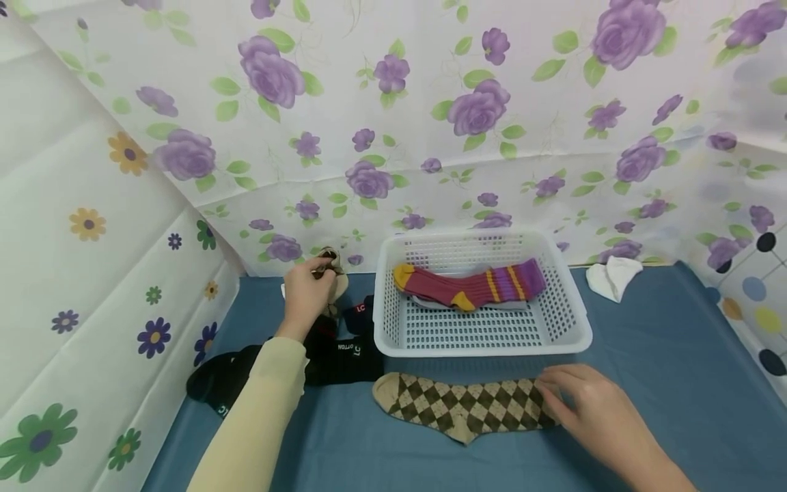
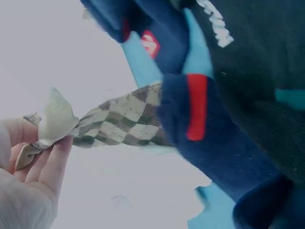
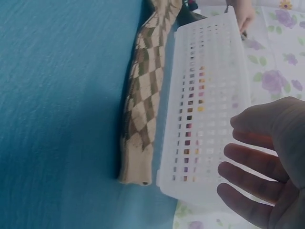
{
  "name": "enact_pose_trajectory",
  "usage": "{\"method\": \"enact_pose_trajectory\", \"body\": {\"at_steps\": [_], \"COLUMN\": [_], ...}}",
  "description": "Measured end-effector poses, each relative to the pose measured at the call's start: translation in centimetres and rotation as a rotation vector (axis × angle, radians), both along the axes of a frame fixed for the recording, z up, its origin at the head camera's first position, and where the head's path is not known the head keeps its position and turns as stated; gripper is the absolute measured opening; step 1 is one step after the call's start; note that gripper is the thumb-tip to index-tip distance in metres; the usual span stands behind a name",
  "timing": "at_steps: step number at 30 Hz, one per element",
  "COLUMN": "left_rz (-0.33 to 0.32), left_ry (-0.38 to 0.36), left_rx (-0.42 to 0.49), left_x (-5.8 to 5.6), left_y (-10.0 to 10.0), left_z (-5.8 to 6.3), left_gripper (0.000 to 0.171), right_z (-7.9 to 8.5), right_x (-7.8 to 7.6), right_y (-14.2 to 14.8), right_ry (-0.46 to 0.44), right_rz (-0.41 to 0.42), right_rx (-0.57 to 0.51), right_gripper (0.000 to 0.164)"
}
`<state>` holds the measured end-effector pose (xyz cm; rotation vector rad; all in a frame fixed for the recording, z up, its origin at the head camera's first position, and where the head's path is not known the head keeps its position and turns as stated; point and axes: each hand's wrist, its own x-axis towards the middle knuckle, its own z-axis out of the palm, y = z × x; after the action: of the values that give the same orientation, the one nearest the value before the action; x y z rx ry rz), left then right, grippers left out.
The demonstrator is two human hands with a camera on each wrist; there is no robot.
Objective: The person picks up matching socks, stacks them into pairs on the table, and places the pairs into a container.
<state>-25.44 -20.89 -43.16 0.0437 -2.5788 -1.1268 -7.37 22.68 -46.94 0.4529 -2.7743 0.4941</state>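
Note:
My left hand (image 1: 307,290) pinches an argyle sock (image 2: 121,119) by its pale heel and toe end, at the back left of the cloth. The rest of that sock runs under a navy sock with a red band (image 2: 195,107) in the left wrist view. A matching beige and brown argyle sock (image 1: 461,406) lies flat in front of the basket, toe to the left. Over its cuff end hovers my right hand (image 1: 590,403), fingers relaxed and spread, holding nothing; the right wrist view shows it apart from the sock.
A white plastic basket (image 1: 482,352) holds a maroon, yellow and purple sock (image 1: 473,283) over a grey one. Black socks (image 1: 344,362) with white lettering lie left of it. A small white sock (image 1: 613,277) lies at the back right. Floral sheets (image 1: 418,137) rise behind.

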Motion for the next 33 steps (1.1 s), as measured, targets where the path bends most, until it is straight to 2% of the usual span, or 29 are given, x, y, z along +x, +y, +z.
{"method": "enact_pose_trajectory", "body": {"at_steps": [6,12,17,20,25,29,33], "left_rz": [0.017,0.039,0.039,-0.005,-0.117,-0.207,-0.320], "left_ry": [0.145,0.203,0.286,0.377,0.516,0.570,0.585], "left_rx": [0.067,0.128,0.176,0.163,0.139,0.195,0.233], "left_x": [1.4,2.4,3.5,4.5,6.6,8.6,10.5], "left_y": [0.4,1.0,1.7,2.7,5.1,7.2,9.5], "left_z": [1.5,2.8,3.8,4.7,6.1,6.6,6.9], "left_gripper": [0.025,0.024,0.022,0.022,0.023,0.023,0.023], "right_z": [1.1,2.0,2.1,2.0,2.5,3.4,4.2], "right_x": [0.3,0.5,0.7,0.8,1.0,1.0,1.2], "right_y": [-0.5,-1.1,-1.3,-1.5,-2.2,-3.2,-4.2], "right_ry": [0.051,0.127,0.131,0.123,0.130,0.126,0.110], "right_rz": [-0.015,0.035,0.040,0.032,0.049,0.099,0.166], "right_rx": [-0.045,-0.074,-0.085,-0.105,-0.170,-0.208,-0.254], "right_gripper": [0.023,0.027,0.027,0.028,0.033,0.034,0.036]}}
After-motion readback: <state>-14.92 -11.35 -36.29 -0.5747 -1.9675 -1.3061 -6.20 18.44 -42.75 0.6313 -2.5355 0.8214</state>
